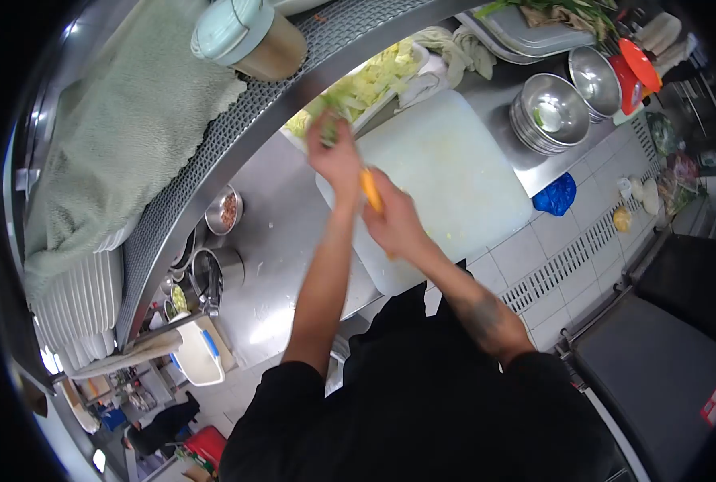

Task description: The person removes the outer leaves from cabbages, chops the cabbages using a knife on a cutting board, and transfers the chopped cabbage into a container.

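My left hand (pixel 335 161) is over the near end of a white tub (pixel 364 118) of chopped leafy greens (pixel 382 80). Its fingers are curled round some green leaf pieces (pixel 329 132), blurred by motion. Just right of that wrist, my right hand (pixel 394 218) is wrapped round an orange handle (pixel 371 191). What the handle belongs to cannot be made out. Both hands are above the left side of a large white cutting board (pixel 446 161), which lies on the steel counter (pixel 282 209). A few small scraps dot the board.
Stacked steel bowls (pixel 552 112) stand right of the board, near a blue bag (pixel 555 195). A perforated shelf (pixel 326 48) overhangs the left, carrying a lidded container (pixel 253 40) and a towel (pixel 133 120). Beneath it sits a small bowl (pixel 225 210). A person (pixel 161 426) is far off.
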